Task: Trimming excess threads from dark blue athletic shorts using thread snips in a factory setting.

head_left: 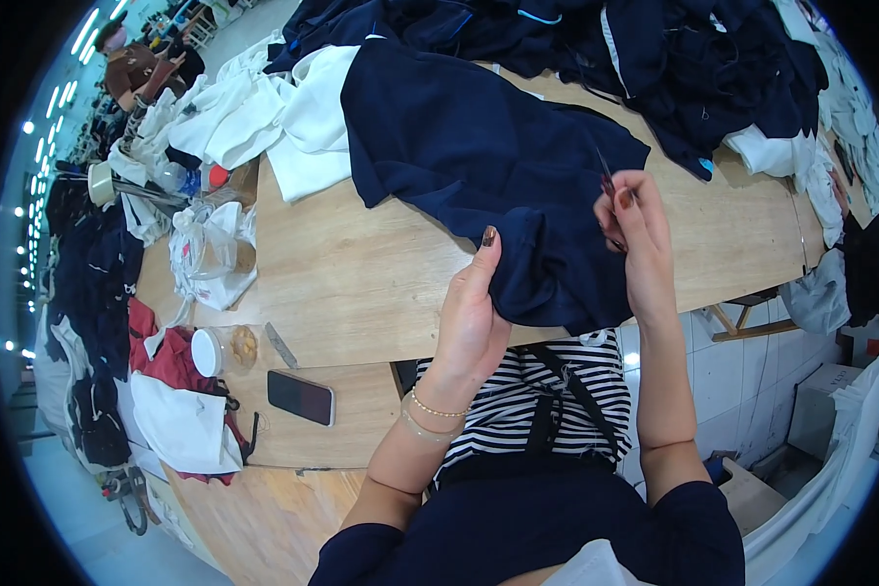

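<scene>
A navy blue garment (449,127) lies spread over the table's front part, its near end bunched and hanging at the edge. My left hand (474,317) is closed on the bunched near end, thumb up and the fingers mostly hidden beneath the cloth. Just right of it, my right hand (638,230) is closed around a pair of thread snips (606,174). Their thin pointed blade sticks up and away from me, over the garment's right part. The snips' handles are mostly covered by my fingers.
Navy garments (693,78) are heaped at the back, white cloth (308,112) at the back left. Left of me are a phone (301,397), a knife-like blade (281,346), a white-lidded jar (227,350) and a bagged plastic cup (210,252). A person (137,68) is far off at upper left.
</scene>
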